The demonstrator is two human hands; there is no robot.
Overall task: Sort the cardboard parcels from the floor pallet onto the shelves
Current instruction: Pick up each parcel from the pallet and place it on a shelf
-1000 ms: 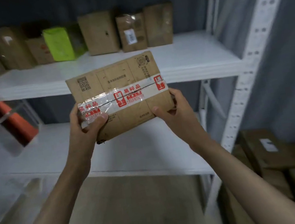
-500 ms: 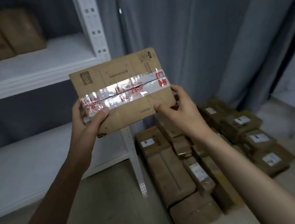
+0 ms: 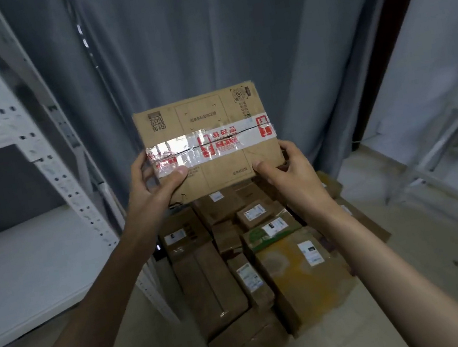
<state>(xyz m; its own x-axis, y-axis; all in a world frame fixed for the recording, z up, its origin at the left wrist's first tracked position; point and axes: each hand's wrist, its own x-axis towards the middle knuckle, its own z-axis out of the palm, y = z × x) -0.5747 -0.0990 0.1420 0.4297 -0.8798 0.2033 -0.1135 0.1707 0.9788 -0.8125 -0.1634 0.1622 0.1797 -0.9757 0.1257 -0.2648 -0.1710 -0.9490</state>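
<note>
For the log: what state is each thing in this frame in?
Taped parcel: held up in both hands, tape band across its face.
Left hand: grips the parcel's lower left corner.
Right hand: grips its lower right corner.
Floor parcels: piled below, unsorted.
Shelves: at left.

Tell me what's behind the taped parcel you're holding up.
Grey curtain hangs behind the taped parcel. Below it, the pile of parcels sits on the floor; the pile's far end is covered by the parcel.
</note>
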